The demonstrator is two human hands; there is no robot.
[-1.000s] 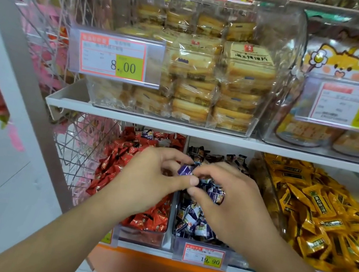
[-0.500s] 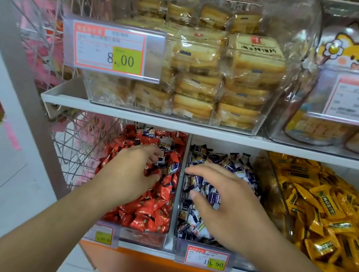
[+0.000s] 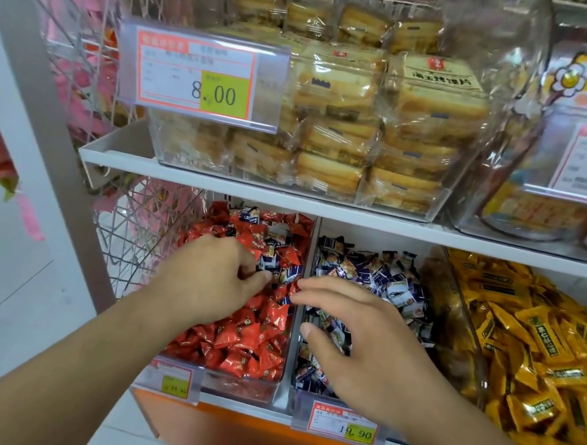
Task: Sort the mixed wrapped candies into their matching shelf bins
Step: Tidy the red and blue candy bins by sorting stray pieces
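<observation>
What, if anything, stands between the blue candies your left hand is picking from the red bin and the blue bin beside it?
Only the clear divider wall separates the bins, and the right hand hovers over the blue bin. The left hand must lift the blue candies over it.

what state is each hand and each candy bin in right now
left hand: in the red candy bin, fingers curled on a blue-wrapped candy
right hand: open, spread over the blue candy bin
red candy bin: full, several blue candies mixed in
blue candy bin: full
yellow candy bin: heaped full
</observation>
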